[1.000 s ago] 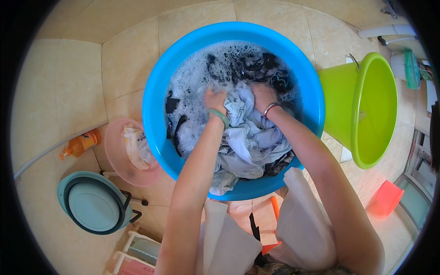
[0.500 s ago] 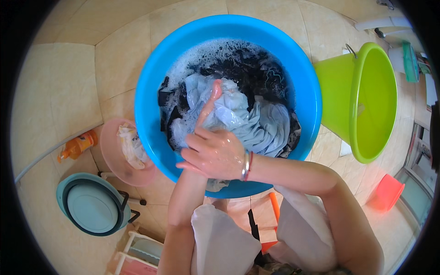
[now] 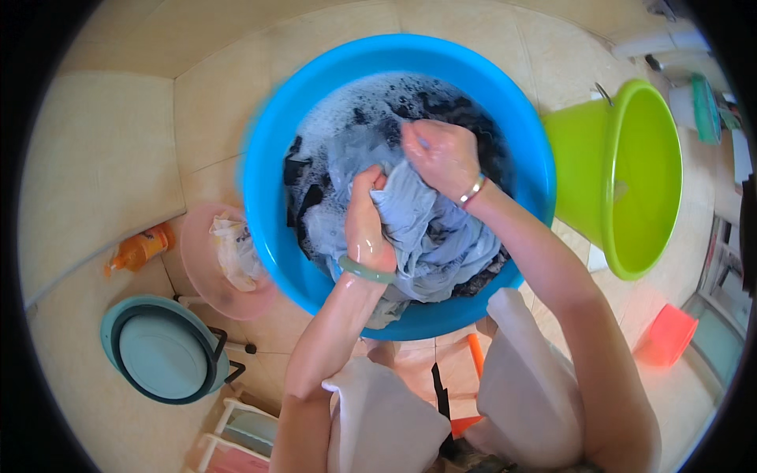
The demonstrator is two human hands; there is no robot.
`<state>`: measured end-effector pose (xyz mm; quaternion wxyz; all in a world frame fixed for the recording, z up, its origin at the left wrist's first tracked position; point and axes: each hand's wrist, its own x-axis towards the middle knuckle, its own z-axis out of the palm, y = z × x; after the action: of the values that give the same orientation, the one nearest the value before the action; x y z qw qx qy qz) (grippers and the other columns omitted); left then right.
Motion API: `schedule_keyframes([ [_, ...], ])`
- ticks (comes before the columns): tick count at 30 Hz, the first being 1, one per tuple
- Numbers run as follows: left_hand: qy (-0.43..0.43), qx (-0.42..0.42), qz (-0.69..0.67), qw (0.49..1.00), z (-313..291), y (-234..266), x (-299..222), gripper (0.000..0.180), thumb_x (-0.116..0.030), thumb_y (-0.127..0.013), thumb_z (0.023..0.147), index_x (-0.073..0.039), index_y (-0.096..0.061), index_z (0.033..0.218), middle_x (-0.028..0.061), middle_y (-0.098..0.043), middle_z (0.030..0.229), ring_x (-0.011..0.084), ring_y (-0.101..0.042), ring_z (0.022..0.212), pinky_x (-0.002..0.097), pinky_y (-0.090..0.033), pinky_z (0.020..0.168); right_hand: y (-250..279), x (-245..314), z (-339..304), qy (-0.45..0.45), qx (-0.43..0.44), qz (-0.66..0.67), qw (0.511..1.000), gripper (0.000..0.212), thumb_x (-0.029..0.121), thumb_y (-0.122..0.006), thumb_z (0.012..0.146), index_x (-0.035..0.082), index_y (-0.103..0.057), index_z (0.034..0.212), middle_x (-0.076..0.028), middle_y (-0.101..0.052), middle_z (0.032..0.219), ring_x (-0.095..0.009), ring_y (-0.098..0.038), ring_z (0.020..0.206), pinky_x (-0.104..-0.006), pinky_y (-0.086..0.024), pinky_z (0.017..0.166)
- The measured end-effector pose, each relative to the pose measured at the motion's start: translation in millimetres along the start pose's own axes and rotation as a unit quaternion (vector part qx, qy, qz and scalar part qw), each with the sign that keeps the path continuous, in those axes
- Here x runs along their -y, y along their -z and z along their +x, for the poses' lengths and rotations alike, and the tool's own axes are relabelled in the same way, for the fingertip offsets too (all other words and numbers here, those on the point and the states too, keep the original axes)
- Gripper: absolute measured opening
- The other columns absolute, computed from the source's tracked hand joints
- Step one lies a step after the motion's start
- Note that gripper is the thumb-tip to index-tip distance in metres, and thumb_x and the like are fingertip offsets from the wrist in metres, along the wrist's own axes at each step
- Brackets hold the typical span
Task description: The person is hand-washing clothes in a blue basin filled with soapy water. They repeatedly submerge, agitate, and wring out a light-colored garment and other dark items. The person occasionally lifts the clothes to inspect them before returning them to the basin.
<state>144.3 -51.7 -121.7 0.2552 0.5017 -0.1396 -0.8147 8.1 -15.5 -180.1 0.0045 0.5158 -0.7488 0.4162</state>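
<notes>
A big round blue basin [image 3: 527, 110] holds sudsy water, dark wet clothes [image 3: 303, 201] and a light blue wet garment [image 3: 449, 244]. My left hand [image 3: 367, 225], below a green bangle, is closed round a bunched fold of the light blue garment near the basin's middle. To its right and slightly farther off, my right hand [image 3: 443, 158] makes a fist at the upper end of the same lifted fold, with a silver bangle at the wrist. The rest of the garment lies heaped toward the near right side. Part of it hides the dark clothes underneath.
A lime green bucket [image 3: 583, 154] lies tilted right of the basin, with a red tub [image 3: 669, 335] nearer. At left are a pink basin [image 3: 201, 264] with white cloth, an orange bottle [image 3: 142, 248] and a folded teal basin [image 3: 162, 355]. Tiled floor surrounds them.
My right hand has left my left wrist, moved up and right, and closed on the light blue garment. My left hand has turned and now grips a fold of it.
</notes>
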Motion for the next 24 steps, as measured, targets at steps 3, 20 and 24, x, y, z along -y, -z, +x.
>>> schedule_keyframes([
  [3,-0.153,0.065,0.090,0.982,-14.4,5.7,-28.6,0.023,-0.026,-0.053,0.094,-0.008,-0.053,0.080,0.0000,-0.051,0.083,0.0102,-0.047,0.077,0.0253,-0.038,0.075,41.4,15.0,12.0,-0.132,0.014,0.140,0.981,0.028,0.014,-0.064,0.087,0.002,-0.055,0.064,-0.013,-0.054,0.057,-0.027,-0.053,0.049,-0.0356,-0.040,0.046],
  [20,-0.373,-0.005,0.621,0.690,-26.7,67.0,-74.6,0.038,-0.022,-0.074,0.079,-0.010,-0.065,0.115,0.0140,-0.054,0.127,0.0321,-0.046,0.122,0.0410,-0.039,0.098,84.5,60.7,-82.1,0.106,0.316,0.157,0.930,0.026,0.028,-0.073,0.077,0.012,-0.067,0.097,-0.007,-0.058,0.113,-0.024,-0.055,0.101,-0.0356,-0.045,0.083],
  [24,-0.468,-0.014,0.762,0.447,-39.5,32.0,-72.0,0.048,-0.023,-0.075,0.075,-0.011,-0.063,0.120,0.0136,-0.040,0.142,0.0321,-0.029,0.137,0.0488,-0.032,0.105,87.9,36.6,-42.3,-0.021,0.259,0.080,0.962,0.063,0.027,-0.078,0.073,0.010,-0.052,0.128,-0.016,-0.046,0.134,-0.032,-0.046,0.121,-0.0427,-0.039,0.099],
])
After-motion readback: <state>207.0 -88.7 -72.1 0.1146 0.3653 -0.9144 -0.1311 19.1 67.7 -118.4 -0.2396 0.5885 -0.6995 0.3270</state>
